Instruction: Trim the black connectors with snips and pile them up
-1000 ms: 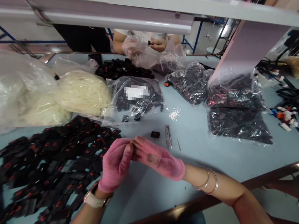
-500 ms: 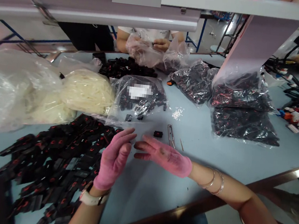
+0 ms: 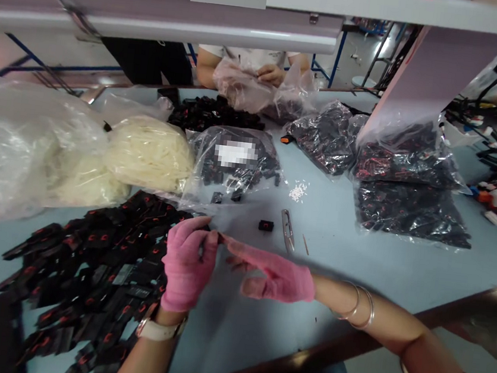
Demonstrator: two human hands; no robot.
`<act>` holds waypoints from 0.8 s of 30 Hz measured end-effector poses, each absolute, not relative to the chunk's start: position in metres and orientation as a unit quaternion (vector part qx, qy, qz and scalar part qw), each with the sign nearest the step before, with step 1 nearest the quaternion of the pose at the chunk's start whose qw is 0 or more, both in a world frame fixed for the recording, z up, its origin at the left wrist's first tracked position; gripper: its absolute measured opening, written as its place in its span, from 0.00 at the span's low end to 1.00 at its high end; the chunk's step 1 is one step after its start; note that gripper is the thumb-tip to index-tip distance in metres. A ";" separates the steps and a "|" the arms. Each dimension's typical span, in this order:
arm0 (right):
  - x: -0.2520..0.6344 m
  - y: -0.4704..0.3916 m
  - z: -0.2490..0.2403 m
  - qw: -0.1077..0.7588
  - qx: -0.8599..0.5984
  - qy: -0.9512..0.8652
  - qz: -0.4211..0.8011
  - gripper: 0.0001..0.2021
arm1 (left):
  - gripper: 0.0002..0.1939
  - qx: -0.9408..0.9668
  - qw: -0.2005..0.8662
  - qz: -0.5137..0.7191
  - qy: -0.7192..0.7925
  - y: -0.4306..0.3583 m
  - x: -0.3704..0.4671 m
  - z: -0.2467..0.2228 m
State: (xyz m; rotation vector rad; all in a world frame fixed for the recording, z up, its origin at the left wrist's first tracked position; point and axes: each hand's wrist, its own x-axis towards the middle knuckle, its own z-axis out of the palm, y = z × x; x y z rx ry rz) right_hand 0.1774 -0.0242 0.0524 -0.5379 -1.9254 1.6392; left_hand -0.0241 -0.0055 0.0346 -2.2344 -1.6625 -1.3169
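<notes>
My left hand (image 3: 188, 263), in a pink glove, is beside the right edge of a pile of black plastic parts with red marks (image 3: 105, 260). Its fingers are curled in a pinch, and a dark spot shows at the fingertips, too small to name. My right hand (image 3: 272, 271), also gloved in pink, reaches across from the right with its fingers stretched out and the thumb apart. Its fingertips meet or nearly meet those of my left hand. Beyond the hands lie a single black part (image 3: 266, 225), thread snips (image 3: 288, 230) and a thin brown stick (image 3: 305, 244).
A clear bag of black parts (image 3: 236, 170) lies ahead, a bag of cream-coloured strips (image 3: 148, 154) to its left. Small white bits (image 3: 298, 191) are scattered mid-table. More bagged parts (image 3: 411, 211) sit by a white post (image 3: 435, 82). Across the table a person's hands (image 3: 270, 74) work over plastic bags.
My left hand's fingers have curled from stretched out into a pinch. My right hand has turned, its thumb now lower and apart. The view has shifted slightly.
</notes>
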 end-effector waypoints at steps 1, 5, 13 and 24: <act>0.177 -0.023 0.050 0.292 -0.212 -0.751 0.553 0.37 | 0.13 -0.723 -0.006 -0.431 -0.540 -0.007 -0.024 0.035; 0.176 -0.016 0.035 0.335 -0.224 -0.848 0.344 0.38 | 0.20 -0.723 -0.133 -0.441 -0.514 -0.017 -0.016 0.042; 0.171 -0.013 0.035 0.281 -0.223 -0.892 0.275 0.36 | 0.21 -0.653 -0.319 -0.417 -0.546 -0.024 -0.001 0.049; 0.174 -0.023 0.047 0.395 -0.335 -0.767 0.379 0.23 | 0.25 -0.673 -0.379 -0.416 -0.480 -0.031 0.001 0.051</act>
